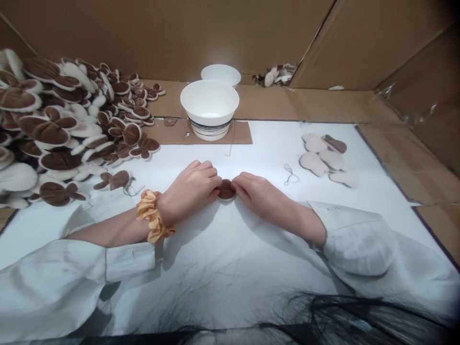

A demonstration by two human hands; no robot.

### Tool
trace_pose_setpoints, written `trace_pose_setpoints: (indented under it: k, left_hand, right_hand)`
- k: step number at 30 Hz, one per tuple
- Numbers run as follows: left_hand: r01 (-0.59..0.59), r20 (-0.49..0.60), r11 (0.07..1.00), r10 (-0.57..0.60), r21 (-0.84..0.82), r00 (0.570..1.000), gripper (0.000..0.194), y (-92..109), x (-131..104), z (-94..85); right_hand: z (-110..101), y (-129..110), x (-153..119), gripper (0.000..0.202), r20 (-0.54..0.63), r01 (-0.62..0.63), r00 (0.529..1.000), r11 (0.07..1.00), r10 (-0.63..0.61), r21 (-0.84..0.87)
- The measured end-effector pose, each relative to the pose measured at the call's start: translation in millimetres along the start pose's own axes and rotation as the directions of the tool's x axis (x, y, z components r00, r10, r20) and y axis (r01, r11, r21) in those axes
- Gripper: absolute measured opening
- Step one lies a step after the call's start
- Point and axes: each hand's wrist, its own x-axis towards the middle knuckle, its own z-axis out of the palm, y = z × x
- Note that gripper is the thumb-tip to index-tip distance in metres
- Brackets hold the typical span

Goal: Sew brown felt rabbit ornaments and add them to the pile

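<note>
Between my two hands, low over the white table, is a small brown plush piece [226, 189] with a pale edge. My left hand [194, 186], an orange scrunchie [154, 215] at its wrist, pinches the left side of the piece. From the right, my right hand [254, 192] pinches the opposite side between thumb and fingers. Parts of the piece are hidden behind the fingertips. Just beyond the hands, a dark thread [232, 140] hangs from a white bowl [209, 103] that has more thread wound round it.
A large heap of brown and white plush pieces [61, 124] fills the left side. Several flat pale pieces [313, 163] lie at the right, near a loose loop of thread [292, 175]. Behind the wound bowl stands another white bowl [221, 73]. Cardboard walls [161, 38] enclose the back and right.
</note>
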Motion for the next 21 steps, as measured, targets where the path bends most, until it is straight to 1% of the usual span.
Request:
trace_pose_setpoints:
  k: [6, 8, 9, 11, 14, 16, 18, 21]
  left_hand:
    - [0.014, -0.003, 0.998, -0.014, -0.069, 1.0, 0.015, -2, -1, 0.5]
    - [0.015, -0.004, 0.997, -0.016, -0.082, 1.0, 0.015, -2, -1, 0.9]
    - [0.016, -0.003, 0.996, -0.016, -0.088, 1.0, 0.015, -3, -1, 1.1]
    - [0.014, -0.006, 0.995, -0.015, -0.102, 1.0, 0.014, -3, -2, 1.4]
    - [0.01, -0.015, 0.993, -0.012, -0.12, 1.0, 0.012, -4, -2, 1.7]
    - [0.011, -0.016, 0.992, -0.013, -0.126, 1.0, 0.011, -4, -2, 2.0]
    - [0.015, -0.013, 0.991, -0.017, -0.134, 1.0, 0.01, -4, -2, 2.3]
    - [0.015, -0.008, 0.989, -0.017, -0.145, 1.0, 0.01, -4, -2, 2.2]
  right_hand:
    - [0, -2, -1, 0.025, -0.01, -0.008, 1.0, 0.998, 0.008, 0.055]
    - [2, -3, 0, 0.022, -0.04, 0.017, 0.999, 0.998, -0.015, 0.066]
    - [3, -2, 1, 0.021, -0.063, 0.054, 0.997, 0.997, -0.05, 0.057]
    - [5, -1, 3, 0.022, -0.1, 0.167, 0.981, 0.986, -0.165, 0.01]
    - [7, 4, 7, 0.024, -0.091, 0.328, 0.939, 0.943, -0.333, -0.058]
    - [8, 7, 9, 0.023, -0.075, 0.381, 0.92, 0.923, -0.385, -0.056]
    - [8, 9, 10, 0.019, -0.088, 0.374, 0.923, 0.927, -0.374, -0.018]
    - [10, 8, 9, 0.008, -0.154, 0.272, 0.954, 0.958, -0.257, 0.087]
